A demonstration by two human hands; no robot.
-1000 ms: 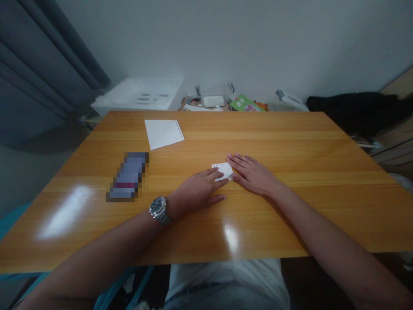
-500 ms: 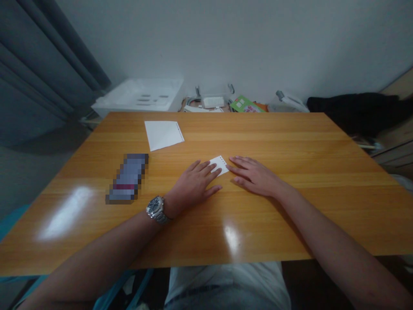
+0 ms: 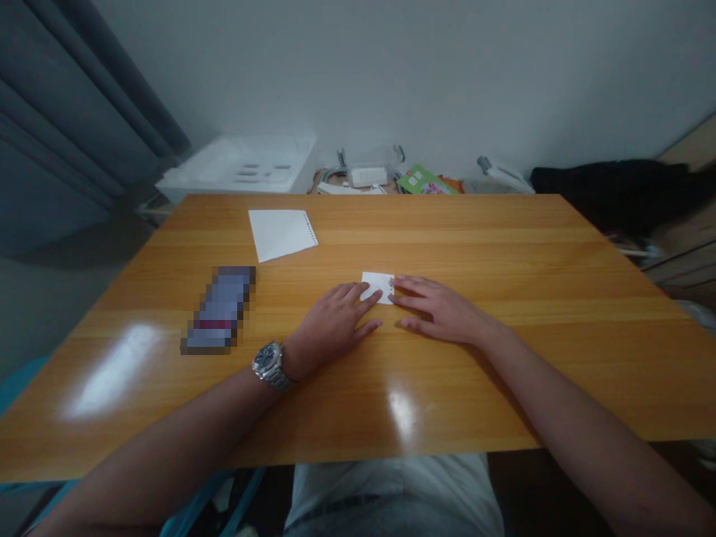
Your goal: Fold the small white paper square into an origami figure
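Observation:
A small white piece of paper (image 3: 376,280) with a row of holes along its right edge lies flat on the wooden table (image 3: 447,403). My left hand (image 3: 341,313) rests palm down with fingers stretched, its fingertips on the left and lower part of the paper. On that wrist is a metal watch (image 3: 271,364). From the other side, my right hand (image 3: 433,307) lies with its fingers spread, the index and middle fingertips at the paper's right edge. Neither hand grips anything.
A larger sheet of paper (image 3: 283,235) with a perforated edge lies at the back left. A pixelated, phone-shaped object (image 3: 219,309) is left of my left hand. Beyond the far edge stand a white plastic bin (image 3: 240,168) and a green booklet (image 3: 425,181).
The small paper has turned clockwise, so its holed edge now faces right instead of away. My left fingers have drawn slightly together; my right hand has shifted a little.

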